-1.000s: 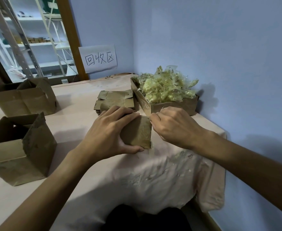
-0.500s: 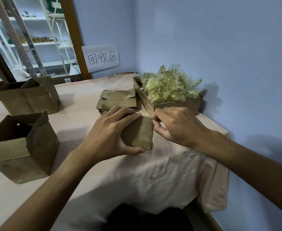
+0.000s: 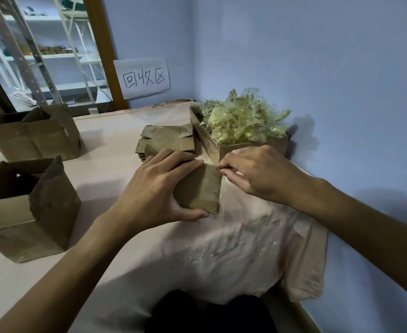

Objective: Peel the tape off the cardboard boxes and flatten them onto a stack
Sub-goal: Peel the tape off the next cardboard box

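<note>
A small brown cardboard box (image 3: 201,188) stands on the table in front of me. My left hand (image 3: 149,188) grips it from the left, fingers over its top and thumb under its near edge. My right hand (image 3: 257,174) pinches clear tape (image 3: 223,186) at the box's top right corner; the tape runs down the right edge. A stack of flattened boxes (image 3: 167,140) lies just behind. Two open boxes stand at the left, one near (image 3: 24,212) and one farther back (image 3: 34,133).
A long cardboard box (image 3: 221,150) heaped with crumpled clear tape (image 3: 240,121) sits at the back right against the blue wall. A pink cloth (image 3: 221,248) covers the table and hangs over its right edge. A paper sign (image 3: 143,78) and shelving (image 3: 41,56) stand behind.
My right hand has shifted slightly along the box's top right corner, its fingers closing on the tape. My left hand keeps the same hold on the box.
</note>
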